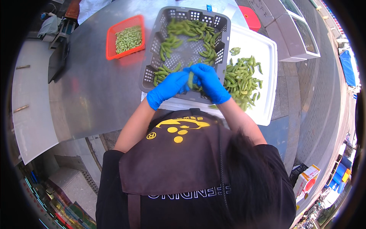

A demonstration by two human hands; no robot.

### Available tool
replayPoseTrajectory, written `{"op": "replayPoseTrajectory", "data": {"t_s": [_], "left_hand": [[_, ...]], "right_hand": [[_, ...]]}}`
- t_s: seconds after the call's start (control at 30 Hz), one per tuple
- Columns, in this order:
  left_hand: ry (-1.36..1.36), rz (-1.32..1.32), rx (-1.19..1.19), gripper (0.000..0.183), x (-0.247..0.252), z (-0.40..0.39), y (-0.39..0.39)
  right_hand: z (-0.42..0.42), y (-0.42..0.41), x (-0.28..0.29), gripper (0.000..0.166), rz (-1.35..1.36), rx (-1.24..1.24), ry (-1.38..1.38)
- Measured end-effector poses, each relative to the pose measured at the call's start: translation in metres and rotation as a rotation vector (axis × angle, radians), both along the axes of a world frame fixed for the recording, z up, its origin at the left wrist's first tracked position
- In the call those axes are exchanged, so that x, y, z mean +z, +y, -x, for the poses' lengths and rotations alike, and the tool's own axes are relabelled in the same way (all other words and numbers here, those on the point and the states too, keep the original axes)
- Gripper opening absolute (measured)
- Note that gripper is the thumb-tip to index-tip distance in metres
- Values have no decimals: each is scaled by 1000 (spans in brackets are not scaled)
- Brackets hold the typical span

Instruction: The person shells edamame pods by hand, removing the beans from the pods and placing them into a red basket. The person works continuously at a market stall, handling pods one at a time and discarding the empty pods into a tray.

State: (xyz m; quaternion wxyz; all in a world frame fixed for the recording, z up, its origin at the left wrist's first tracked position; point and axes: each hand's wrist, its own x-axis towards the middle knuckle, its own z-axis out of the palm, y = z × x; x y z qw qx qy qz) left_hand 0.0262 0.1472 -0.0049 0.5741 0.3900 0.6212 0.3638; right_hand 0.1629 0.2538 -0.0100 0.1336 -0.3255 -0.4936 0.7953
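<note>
Both my hands wear blue gloves and meet over the near end of a dark grey plastic crate (148,65). A green bean pod (190,80) is pinched between them, its upper end at the fingertips of my right hand (210,81). My left hand (171,86) closes in against the same pod from the other side; its fingertips are partly hidden. Inside the crate, green pods (210,43) lie along the far end and the sides. To the right, a heap of pods (241,78) rests on a white foam tray (267,86). A red plastic basket (125,54) at the left holds shelled green beans (128,38).
The crate overlaps the foam tray on a metal table (94,86). A red plastic stool (250,18) stands beyond the tray. A small blue item (209,8) lies at the crate's far rim. Farther left is a white panel (34,94) with two handles.
</note>
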Motion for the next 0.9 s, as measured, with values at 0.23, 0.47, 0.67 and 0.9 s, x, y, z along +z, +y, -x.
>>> {"op": "replayPoseTrajectory", "data": {"t_s": [0.23, 0.47, 0.67, 0.9], "left_hand": [[186, -357, 11, 35, -21, -7, 5], [-152, -33, -13, 34, 14, -1, 1], [-138, -20, -80, 37, 14, 1, 0], [106, -133, -78, 35, -1, -7, 0]], "right_hand": [[1, -1, 0, 27, 133, -19, 126], [-4, 7, -12, 26, 273, 5, 201], [3, 1, -1, 23, 208, -32, 93], [-7, 7, -9, 19, 93, 67, 79]]}}
